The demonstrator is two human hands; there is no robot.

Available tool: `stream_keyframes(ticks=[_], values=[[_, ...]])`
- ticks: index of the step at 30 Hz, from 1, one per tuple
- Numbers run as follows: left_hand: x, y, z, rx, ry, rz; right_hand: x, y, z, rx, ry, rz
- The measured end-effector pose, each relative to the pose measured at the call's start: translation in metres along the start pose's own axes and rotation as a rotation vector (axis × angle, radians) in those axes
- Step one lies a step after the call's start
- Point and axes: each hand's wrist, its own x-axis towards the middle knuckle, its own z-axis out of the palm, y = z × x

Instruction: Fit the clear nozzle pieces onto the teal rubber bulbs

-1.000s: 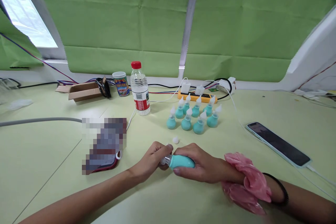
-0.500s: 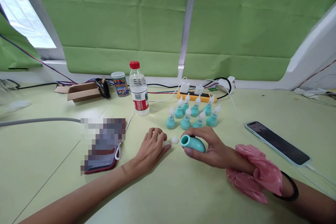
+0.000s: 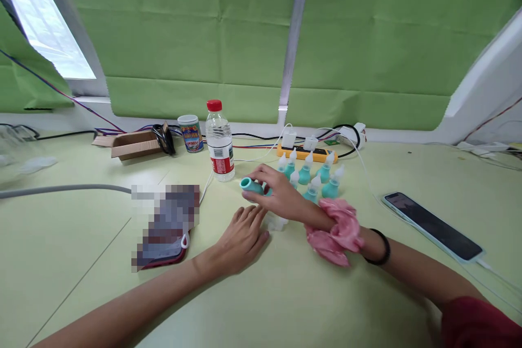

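My right hand is closed round a teal rubber bulb, its round open mouth tilted up to the left. The bulb is held above the table, in front of the assembled ones. My left hand lies palm down on the table, fingers stretched out, their tips partly behind the right hand. Beside its fingertips are small translucent white pieces, partly hidden under my right wrist. Several teal bulbs with clear pointed tips stand grouped beyond my right hand, some partly covered by it.
A red-capped water bottle, a can and an open cardboard box stand at the back left. Behind the bulbs is a yellow power strip with cables. Phones lie left and right.
My right hand has moved left and away from me with the teal bulb, passing over the white pieces. My left hand has flattened, its fingers more stretched out.
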Motion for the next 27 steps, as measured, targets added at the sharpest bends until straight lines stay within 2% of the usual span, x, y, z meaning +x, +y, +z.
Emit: stream_keyframes(ticks=[6, 11, 14, 17, 19, 21, 23, 27], values=[[-0.003, 0.0, 0.001, -0.015, -0.011, 0.062, 0.019, 0.02, 0.04, -0.091, -0.165, 0.06], [-0.003, -0.002, 0.004, -0.023, 0.018, 0.078, 0.013, 0.02, 0.042, -0.178, -0.185, 0.078], [-0.002, -0.005, 0.005, -0.037, 0.027, 0.086, 0.005, 0.014, 0.029, -0.221, -0.12, 0.026], [0.0, -0.008, 0.007, -0.03, 0.046, 0.033, -0.004, 0.011, 0.013, -0.236, 0.057, -0.072], [0.0, -0.009, 0.008, -0.027, 0.06, -0.006, -0.008, 0.013, 0.004, -0.278, 0.17, -0.082], [0.0, -0.009, 0.008, -0.041, 0.07, -0.017, -0.008, 0.018, -0.001, -0.348, 0.207, -0.025], [-0.001, -0.008, 0.007, -0.058, 0.075, 0.001, -0.006, 0.025, -0.001, -0.411, 0.178, 0.068], [-0.002, -0.006, 0.005, -0.047, 0.068, 0.048, -0.002, 0.038, 0.006, -0.465, -0.002, 0.243]])
